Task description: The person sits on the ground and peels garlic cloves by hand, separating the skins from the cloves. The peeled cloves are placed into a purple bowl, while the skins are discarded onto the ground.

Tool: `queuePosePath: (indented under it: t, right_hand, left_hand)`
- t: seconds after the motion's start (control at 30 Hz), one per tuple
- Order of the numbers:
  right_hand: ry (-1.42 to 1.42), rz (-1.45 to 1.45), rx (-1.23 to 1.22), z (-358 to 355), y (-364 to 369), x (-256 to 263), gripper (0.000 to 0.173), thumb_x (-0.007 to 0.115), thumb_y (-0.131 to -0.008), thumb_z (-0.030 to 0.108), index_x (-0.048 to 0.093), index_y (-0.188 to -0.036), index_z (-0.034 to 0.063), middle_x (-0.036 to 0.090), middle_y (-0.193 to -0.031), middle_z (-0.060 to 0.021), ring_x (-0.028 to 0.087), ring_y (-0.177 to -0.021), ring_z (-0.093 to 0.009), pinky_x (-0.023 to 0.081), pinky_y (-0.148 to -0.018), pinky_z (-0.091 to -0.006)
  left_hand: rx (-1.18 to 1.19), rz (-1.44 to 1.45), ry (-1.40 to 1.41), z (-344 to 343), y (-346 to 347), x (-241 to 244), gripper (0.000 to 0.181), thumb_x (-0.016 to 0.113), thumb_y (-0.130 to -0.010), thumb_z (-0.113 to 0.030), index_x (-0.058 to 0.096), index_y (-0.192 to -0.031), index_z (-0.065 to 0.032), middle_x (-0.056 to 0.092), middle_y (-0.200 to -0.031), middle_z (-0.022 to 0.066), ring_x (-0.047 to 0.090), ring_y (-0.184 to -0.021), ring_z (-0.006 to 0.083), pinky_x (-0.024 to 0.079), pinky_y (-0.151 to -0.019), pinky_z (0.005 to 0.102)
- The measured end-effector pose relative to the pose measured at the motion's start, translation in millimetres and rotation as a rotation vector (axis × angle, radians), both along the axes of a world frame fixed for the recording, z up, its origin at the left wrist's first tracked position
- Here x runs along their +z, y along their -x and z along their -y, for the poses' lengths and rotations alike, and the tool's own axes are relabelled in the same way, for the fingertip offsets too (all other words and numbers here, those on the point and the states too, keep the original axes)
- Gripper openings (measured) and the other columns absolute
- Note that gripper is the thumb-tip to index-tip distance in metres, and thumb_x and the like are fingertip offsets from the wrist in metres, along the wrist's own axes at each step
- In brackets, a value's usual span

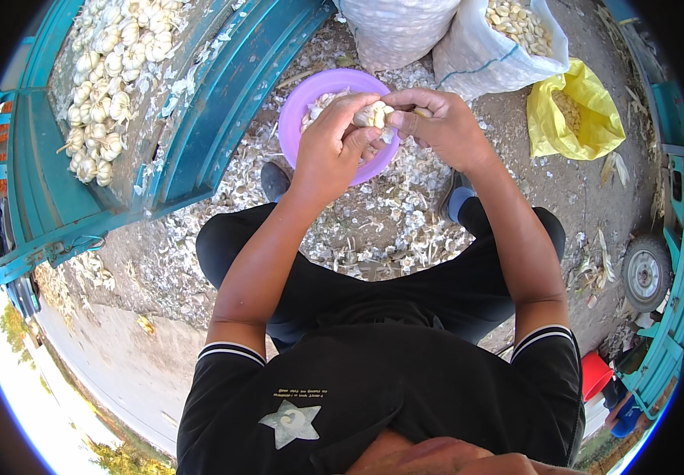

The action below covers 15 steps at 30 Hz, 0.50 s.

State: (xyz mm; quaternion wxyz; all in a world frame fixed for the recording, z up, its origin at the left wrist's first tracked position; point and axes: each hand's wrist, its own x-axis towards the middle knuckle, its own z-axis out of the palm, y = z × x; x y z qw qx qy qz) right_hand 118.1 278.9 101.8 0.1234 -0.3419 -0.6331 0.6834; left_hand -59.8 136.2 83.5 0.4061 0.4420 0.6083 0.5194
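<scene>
Over a purple plastic basin, my left hand grips a partly opened garlic bulb with bare cloves showing on its right side. My right hand has its thumb and fingertips against that same bulb. A pale piece, possibly a loose garlic clove, shows between the right fingers. Below the hands, the basin holds garlic that they partly hide. Its rim stands between my two shoes.
Whole garlic bulbs lie on a teal metal truck bed at left. Ahead stand a full white sack and an open sack of cloves. A yellow bag sits right. Garlic skins litter the ground.
</scene>
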Motion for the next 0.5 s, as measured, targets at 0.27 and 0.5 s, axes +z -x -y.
queuePosePath:
  t: [0.27, 0.5]
  right_hand:
    - [0.138, -0.012, -0.064, -6.8, -1.7, -23.8, 0.033, 0.076, -0.107, 0.023, 0.078, -0.131, 0.0003, 0.076, -0.097, -0.001, 0.062, -0.076, -0.007, 0.048, -0.066, -0.0234]
    - [0.311, -0.27, -0.382, -52.2, -23.5, -15.1, 0.033, 0.073, -0.11, 0.019, 0.074, -0.135, -0.0024, 0.078, -0.112, -0.007, 0.061, -0.08, -0.006, 0.05, -0.064, -0.0182]
  left_hand:
    - [-0.045, 0.131, -0.005, -2.7, -2.1, -11.8, 0.044, 0.067, -0.111, -0.007, 0.057, -0.154, 0.0002, 0.072, -0.131, 0.0117, 0.076, -0.102, 0.0166, 0.062, -0.086, 0.031]
    - [0.038, 0.362, -0.085, -7.9, -6.4, -12.9, 0.047, 0.074, -0.106, -0.005, 0.059, -0.151, -0.0014, 0.068, -0.137, 0.0078, 0.069, -0.119, 0.0145, 0.058, -0.106, 0.032]
